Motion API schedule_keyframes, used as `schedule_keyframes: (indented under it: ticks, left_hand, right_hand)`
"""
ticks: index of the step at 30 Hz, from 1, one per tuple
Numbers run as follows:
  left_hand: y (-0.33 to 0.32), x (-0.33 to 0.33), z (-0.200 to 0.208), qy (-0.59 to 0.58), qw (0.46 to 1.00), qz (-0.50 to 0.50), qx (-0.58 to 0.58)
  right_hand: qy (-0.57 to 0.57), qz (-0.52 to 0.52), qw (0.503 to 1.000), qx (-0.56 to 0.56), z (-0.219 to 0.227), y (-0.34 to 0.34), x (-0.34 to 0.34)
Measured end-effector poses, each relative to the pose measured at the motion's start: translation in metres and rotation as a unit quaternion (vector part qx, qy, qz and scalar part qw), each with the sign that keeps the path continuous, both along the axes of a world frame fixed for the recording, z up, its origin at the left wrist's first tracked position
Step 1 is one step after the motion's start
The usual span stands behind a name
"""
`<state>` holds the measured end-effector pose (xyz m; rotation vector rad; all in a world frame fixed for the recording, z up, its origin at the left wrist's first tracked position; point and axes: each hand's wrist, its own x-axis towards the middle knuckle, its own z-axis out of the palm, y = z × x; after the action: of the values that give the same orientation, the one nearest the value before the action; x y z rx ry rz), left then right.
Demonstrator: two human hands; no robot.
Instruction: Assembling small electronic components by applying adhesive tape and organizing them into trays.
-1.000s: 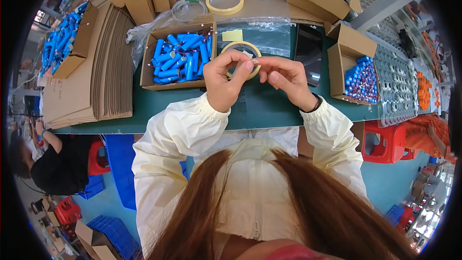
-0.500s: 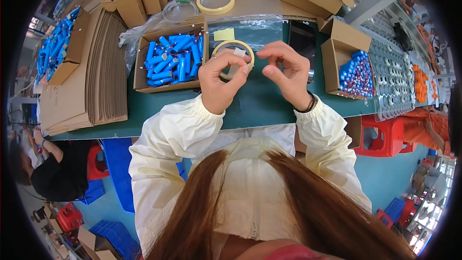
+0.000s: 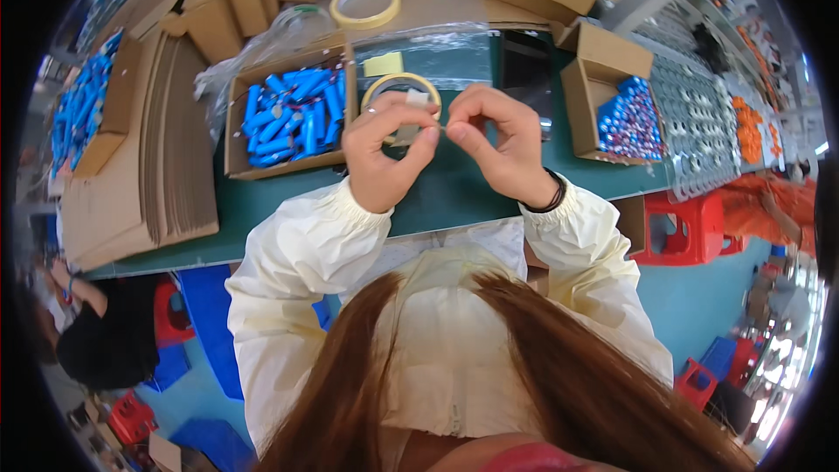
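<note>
My left hand grips a roll of yellowish tape above the green table, thumb and fingers wrapped around its ring. My right hand is pinched at the roll's edge, fingertips meeting the left thumb on what looks like the tape's loose end. Both hands are raised together in the middle of the view. An open cardboard box of blue cylinders sits just left of the hands.
A second tape roll lies at the back. Another box of blue cylinders stands at the right, flat cardboard stacks at the left. Red stools stand beside the table. A person in black sits at lower left.
Both hands with the tape roll have stayed together; the right fingers have closed into a pinch against the roll's edge. The view has shifted slightly.
</note>
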<state>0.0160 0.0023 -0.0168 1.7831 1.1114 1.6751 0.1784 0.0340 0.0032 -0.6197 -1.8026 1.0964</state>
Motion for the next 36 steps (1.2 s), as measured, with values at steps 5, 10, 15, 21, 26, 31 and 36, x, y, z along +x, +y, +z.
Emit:
schedule_keyframes:
  ticks: [5,10,15,21,26,31,36]
  left_hand:
    - [-0.003,-0.004,-0.009,-0.121,0.987,-0.025,-0.100]
    - [-0.009,0.003,-0.009,-0.076,0.987,-0.066,-0.124]
    - [-0.012,0.008,-0.014,-0.019,0.991,-0.086,-0.100]
    - [-0.011,0.009,-0.015,0.067,0.991,-0.098,-0.059]
    - [-0.010,0.009,-0.014,0.071,0.992,-0.087,-0.051]
    - [-0.005,0.013,-0.016,0.086,0.992,-0.085,-0.023]
    - [-0.005,0.011,-0.015,0.106,0.990,-0.088,0.001]
  right_hand:
    - [0.099,0.149,0.972,-0.152,0.014,-0.019,0.025]
    - [0.032,-0.043,0.995,-0.086,0.006,-0.020,0.074]
    - [-0.027,-0.262,0.964,0.032,0.009,0.003,0.140]
    - [-0.207,-0.403,0.880,0.139,0.017,0.046,0.195]
    - [-0.333,-0.421,0.826,0.170,0.008,0.078,0.214]
    - [-0.476,-0.466,0.729,0.158,0.003,0.100,0.213]
    - [-0.539,-0.483,0.671,0.161,0.000,0.118,0.200]
